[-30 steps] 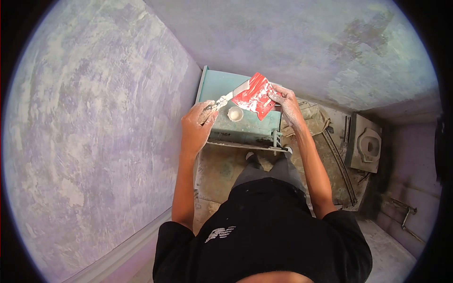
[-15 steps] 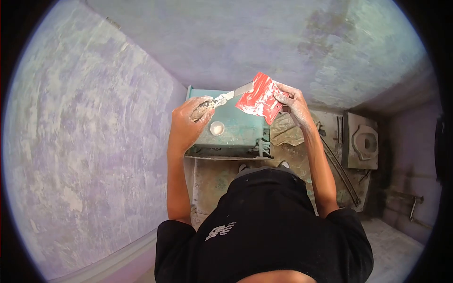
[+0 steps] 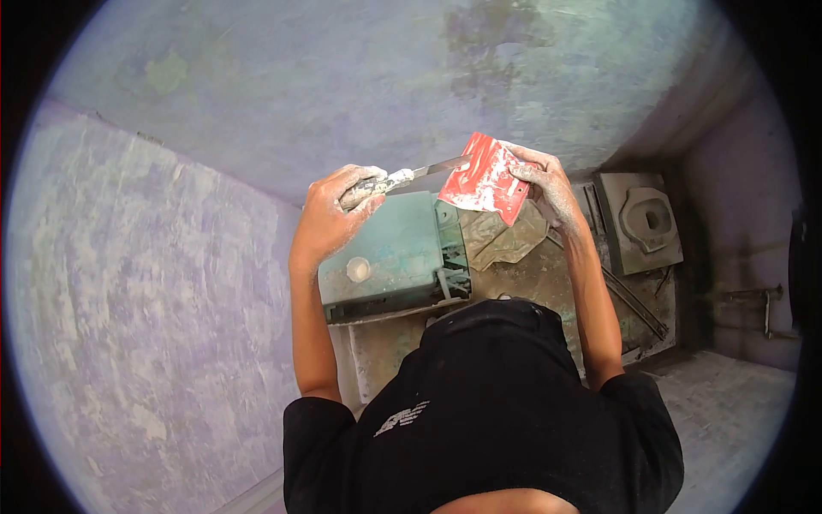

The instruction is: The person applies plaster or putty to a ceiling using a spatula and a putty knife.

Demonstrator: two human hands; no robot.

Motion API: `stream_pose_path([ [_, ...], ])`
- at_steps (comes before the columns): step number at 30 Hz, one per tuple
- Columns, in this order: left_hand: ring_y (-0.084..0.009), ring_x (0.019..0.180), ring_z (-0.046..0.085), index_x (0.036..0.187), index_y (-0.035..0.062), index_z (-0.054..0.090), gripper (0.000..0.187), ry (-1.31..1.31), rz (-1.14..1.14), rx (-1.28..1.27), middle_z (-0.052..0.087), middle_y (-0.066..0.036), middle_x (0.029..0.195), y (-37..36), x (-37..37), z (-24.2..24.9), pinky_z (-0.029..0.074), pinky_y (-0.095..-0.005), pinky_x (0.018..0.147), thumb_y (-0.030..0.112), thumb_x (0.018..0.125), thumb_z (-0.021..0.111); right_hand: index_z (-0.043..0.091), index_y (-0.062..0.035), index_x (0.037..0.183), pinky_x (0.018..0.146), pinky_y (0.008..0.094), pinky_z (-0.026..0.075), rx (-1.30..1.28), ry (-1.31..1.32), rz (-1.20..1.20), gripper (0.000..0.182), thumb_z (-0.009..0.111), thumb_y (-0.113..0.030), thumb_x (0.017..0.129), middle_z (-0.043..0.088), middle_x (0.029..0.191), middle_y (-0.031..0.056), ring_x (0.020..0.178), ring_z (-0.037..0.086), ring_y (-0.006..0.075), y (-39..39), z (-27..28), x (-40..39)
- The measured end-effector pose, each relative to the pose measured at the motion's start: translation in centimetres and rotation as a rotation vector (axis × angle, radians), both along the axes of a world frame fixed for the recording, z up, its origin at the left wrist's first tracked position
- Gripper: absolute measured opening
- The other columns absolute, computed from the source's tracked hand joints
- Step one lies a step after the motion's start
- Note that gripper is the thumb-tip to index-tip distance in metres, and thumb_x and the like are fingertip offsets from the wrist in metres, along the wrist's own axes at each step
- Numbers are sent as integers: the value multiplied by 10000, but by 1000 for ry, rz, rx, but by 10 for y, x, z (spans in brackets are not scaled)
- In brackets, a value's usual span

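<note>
My left hand (image 3: 336, 207) is closed around the putty-smeared handle of a putty knife (image 3: 400, 180). The knife's metal blade points right, and its tip lies against the face of a red plastic scraper (image 3: 488, 182). White putty streaks cover much of the scraper. At the scraper's right edge, my right hand (image 3: 548, 184) grips it with the thumb on top; the other fingers are partly hidden behind it. White dust coats both hands.
Below the hands stands a teal box-like stand (image 3: 390, 244) with a small white round lid or cup (image 3: 358, 270) on it. A crumpled sheet (image 3: 505, 238), metal bars (image 3: 635, 301) and a squat toilet (image 3: 648, 220) lie to the right. A patchy wall (image 3: 137, 308) rises at left.
The view has turned, so the stand and toilet sit differently in the frame. The knife blade now lies further across the red scraper. Both hands keep their holds.
</note>
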State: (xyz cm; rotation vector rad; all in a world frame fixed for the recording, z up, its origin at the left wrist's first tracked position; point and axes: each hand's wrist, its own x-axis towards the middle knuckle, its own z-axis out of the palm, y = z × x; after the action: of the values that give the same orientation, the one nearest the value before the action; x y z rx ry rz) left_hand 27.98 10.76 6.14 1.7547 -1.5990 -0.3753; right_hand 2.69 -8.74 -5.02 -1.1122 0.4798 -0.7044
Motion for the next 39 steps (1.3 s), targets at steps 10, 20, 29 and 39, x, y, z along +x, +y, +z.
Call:
stream_pose_path([
  [10,-172,843,620,1057,-4,636,299,1,-143,-180,667,-105,994,-50,-42,10,496,-288,760,6,771,720,461,110,1315,833,271,546,23,-114,15,495,563,-53,859,642,1135,158,933,665,145,-24,52,-66],
  [20,-223,983,644,1092,31,682,396,1,-187,-395,656,-121,1081,-72,-72,14,522,-307,831,-41,707,735,447,128,1315,879,287,528,-13,-228,75,549,583,-114,842,616,1167,193,979,651,178,-25,89,-91],
  [29,-248,994,647,1072,34,690,400,2,-208,-503,659,-119,1087,-86,-91,-4,527,-336,831,-35,683,748,449,153,1288,914,295,519,67,-285,184,523,556,-89,837,598,1184,217,1000,648,193,-35,85,-103],
  [39,-254,1005,638,1067,35,692,408,6,-233,-538,660,-111,1086,-93,-106,-1,521,-338,834,-49,670,739,473,145,1254,878,293,542,109,-346,211,463,549,-74,853,618,1131,200,957,662,186,-30,92,-104],
])
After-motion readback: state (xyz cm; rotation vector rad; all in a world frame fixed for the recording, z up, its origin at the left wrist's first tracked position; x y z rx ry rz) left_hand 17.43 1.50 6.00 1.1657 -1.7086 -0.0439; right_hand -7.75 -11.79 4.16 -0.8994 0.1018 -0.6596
